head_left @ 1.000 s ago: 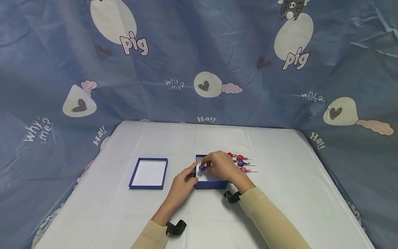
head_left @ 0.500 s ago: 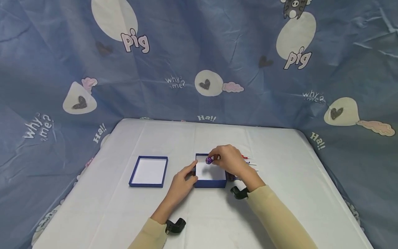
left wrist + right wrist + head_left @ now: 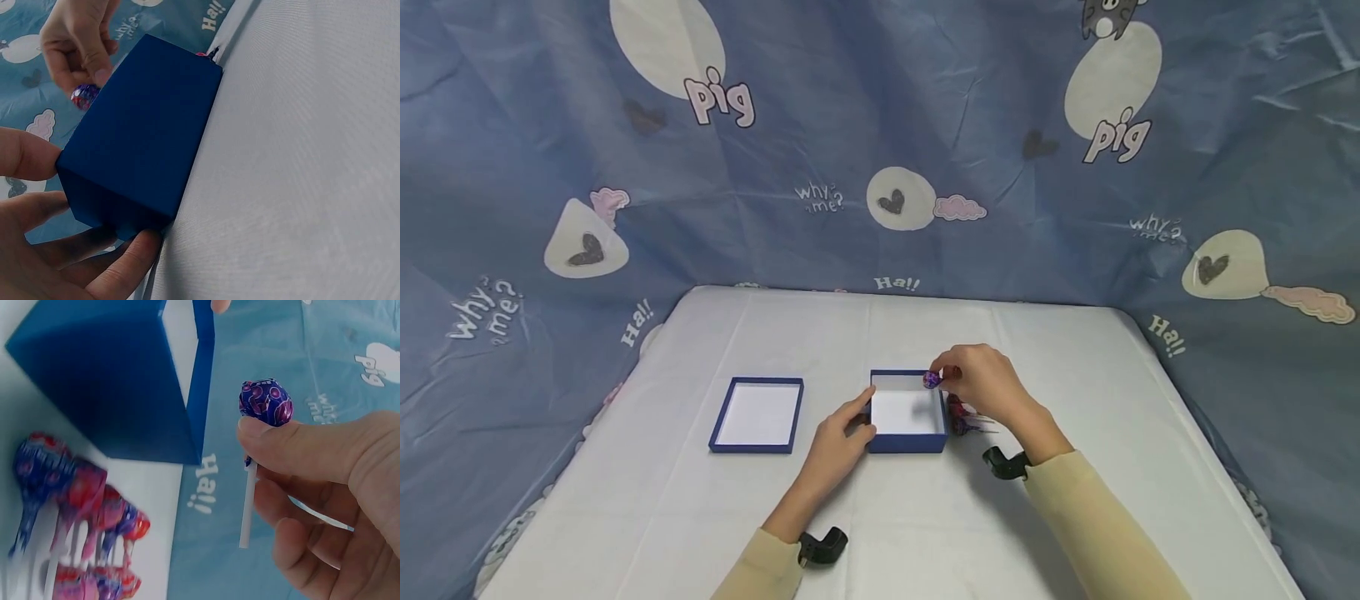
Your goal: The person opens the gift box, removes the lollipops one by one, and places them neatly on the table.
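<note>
My right hand (image 3: 988, 383) pinches a lollipop (image 3: 265, 403) with a purple wrapper between thumb and fingers, just below its round head; the white stick hangs down. In the head view the lollipop is at the box's right rim. My left hand (image 3: 838, 437) rests its spread fingers against the left side of an open blue box (image 3: 906, 443), white inside. Seen from the left wrist, those fingertips touch the box's corner and end wall. Several wrapped lollipops (image 3: 81, 487) lie right of the box, partly hidden under my right hand in the head view.
A shallow blue box lid (image 3: 757, 451), white inside, lies left of the box on the white-covered table (image 3: 700, 508). Behind the table hangs a blue printed cloth (image 3: 820, 150).
My right hand has carried the purple lollipop up and right, from over the inside of the box to its right rim. My left hand stays at the box's left side.
</note>
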The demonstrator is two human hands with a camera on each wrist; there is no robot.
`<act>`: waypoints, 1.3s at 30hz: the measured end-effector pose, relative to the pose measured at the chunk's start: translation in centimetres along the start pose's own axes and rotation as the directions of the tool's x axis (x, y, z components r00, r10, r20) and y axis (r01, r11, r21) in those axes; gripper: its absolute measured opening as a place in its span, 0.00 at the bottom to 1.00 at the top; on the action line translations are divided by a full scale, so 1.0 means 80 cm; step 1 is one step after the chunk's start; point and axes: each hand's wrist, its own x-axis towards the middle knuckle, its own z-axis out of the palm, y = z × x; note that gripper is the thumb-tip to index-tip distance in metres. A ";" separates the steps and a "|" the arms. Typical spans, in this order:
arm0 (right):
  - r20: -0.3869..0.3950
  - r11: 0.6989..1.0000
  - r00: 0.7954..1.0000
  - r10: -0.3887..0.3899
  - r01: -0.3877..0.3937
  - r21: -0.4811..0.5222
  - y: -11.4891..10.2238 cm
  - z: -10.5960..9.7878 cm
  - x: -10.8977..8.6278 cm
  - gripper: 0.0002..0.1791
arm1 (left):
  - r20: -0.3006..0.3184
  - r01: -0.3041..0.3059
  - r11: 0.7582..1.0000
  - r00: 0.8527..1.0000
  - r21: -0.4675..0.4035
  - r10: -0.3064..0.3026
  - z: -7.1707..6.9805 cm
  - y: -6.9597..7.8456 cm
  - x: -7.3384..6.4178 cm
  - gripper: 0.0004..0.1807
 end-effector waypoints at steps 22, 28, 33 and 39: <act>0.002 0.999 0.999 0.036 -0.036 -0.040 0.057 0.004 -0.063 0.13 | 0.000 0.026 1.000 1.000 -0.003 -0.026 0.001 -0.001 -0.002 0.33; -0.003 0.999 1.000 0.031 -0.031 -0.037 0.070 0.012 -0.074 0.15 | 0.000 0.026 1.000 1.000 -0.009 -0.026 0.000 0.000 -0.002 0.33; -0.006 0.998 0.999 0.046 -0.046 -0.038 0.078 0.016 -0.082 0.14 | 0.004 0.022 1.000 1.000 -0.007 -0.022 -0.001 0.000 -0.001 0.33; -0.003 0.997 0.997 0.077 -0.077 -0.024 0.084 0.021 -0.091 0.15 | 0.010 0.015 1.000 1.000 -0.006 -0.014 -0.001 -0.001 -0.002 0.33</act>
